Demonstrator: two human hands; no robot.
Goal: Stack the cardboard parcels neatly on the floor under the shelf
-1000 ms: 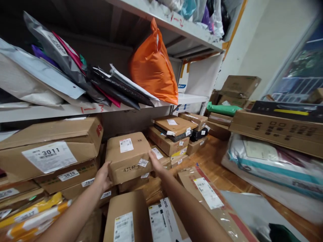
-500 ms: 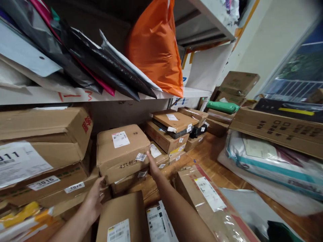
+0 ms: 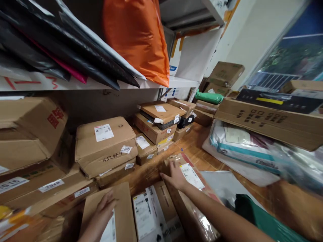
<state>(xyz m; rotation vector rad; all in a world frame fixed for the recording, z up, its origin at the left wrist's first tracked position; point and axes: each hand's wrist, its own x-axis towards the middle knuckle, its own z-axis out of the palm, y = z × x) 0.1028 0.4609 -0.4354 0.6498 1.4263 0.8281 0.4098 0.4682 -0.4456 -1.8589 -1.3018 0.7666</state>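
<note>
My left hand (image 3: 103, 211) is over a plain cardboard box (image 3: 121, 208) at the bottom, loosely open with slightly curled fingers; whether it touches the box I cannot tell. On the far end of a long taped cardboard box (image 3: 187, 205) lies my right hand (image 3: 176, 178), thumb apart from the fingers. Between these two stands a parcel with a white label (image 3: 144, 211). Beyond my left hand, a box marked 3003 (image 3: 101, 151) rests on a lower box (image 3: 113, 174), untouched by either hand.
Stacked cardboard boxes (image 3: 32, 134) fill the left. A shelf (image 3: 83, 85) overhead holds dark mailer bags (image 3: 63, 40) and an orange bag (image 3: 136, 40). Flat parcels (image 3: 161, 117) stand further back. To the right lie a long carton (image 3: 262, 117), plastic-wrapped packs (image 3: 242, 144) and a green bag (image 3: 262, 218).
Both hands have left the box marked 3003, which stays on its stack. My right hand has moved right onto the long taped box, my left down over the nearer box. The view has shifted right.
</note>
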